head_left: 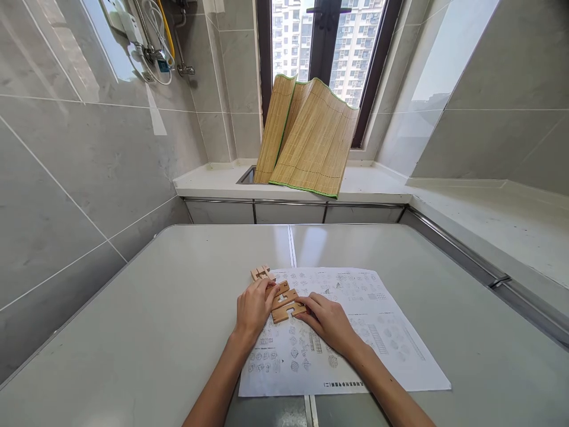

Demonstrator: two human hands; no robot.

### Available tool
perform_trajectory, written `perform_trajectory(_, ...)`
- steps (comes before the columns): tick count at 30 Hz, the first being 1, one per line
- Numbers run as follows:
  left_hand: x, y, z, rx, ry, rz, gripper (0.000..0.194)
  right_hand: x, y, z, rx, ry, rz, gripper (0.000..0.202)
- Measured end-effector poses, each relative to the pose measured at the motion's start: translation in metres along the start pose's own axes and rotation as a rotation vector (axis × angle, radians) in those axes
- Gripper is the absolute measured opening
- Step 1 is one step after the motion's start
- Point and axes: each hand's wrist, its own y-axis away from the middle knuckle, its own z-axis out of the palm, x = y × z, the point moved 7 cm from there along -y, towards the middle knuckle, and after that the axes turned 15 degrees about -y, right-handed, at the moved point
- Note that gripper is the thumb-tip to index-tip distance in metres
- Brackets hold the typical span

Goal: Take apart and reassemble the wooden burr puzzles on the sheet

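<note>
Several notched wooden puzzle pieces lie in a slanting row over the upper left part of a printed diagram sheet (355,332). My right hand (326,317) pinches the right end of the nearest notched wooden piece (281,314) between thumb and fingers. Just behind that one is another notched piece (284,299). My left hand (255,305) has its fingers curled over a third piece (283,287), partly hiding it. Beyond the left fingertips, more small wooden pieces (262,271) sit at the sheet's top left corner.
The sheet lies on a pale, glossy table (146,332) with a seam down its middle. Behind the table, a folded bamboo mat (313,136) leans on a white ledge (213,184) before the window. Tiled walls flank both sides, with hoses and cables (153,41) at upper left.
</note>
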Motion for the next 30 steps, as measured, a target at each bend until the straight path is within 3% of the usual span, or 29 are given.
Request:
perform_trajectory(15, 0.010, 0.004, -0.001, 0.043, -0.148, 0.066, 0.023, -0.002, 0.001, -0.003, 0.013, -0.038, 0.017, 0.019)
perform_trajectory(20, 0.013, 0.004, -0.005, 0.067, -0.101, 0.100, 0.022, -0.001, 0.000, -0.005, 0.029, -0.055, 0.029, 0.018)
perform_trajectory(23, 0.024, 0.005, -0.013, 0.095, -0.008, 0.194, 0.021, -0.001, 0.001, -0.006, 0.049, -0.069, 0.026, 0.018)
perform_trajectory(27, 0.041, 0.011, -0.021, 0.079, 0.102, 0.356, 0.042, 0.000, 0.001, -0.008, 0.076, -0.117, 0.037, 0.019)
perform_trajectory(30, 0.044, 0.013, -0.020, 0.050, 0.120, 0.395, 0.055, 0.000, 0.000, -0.008, 0.084, -0.160, 0.044, 0.021)
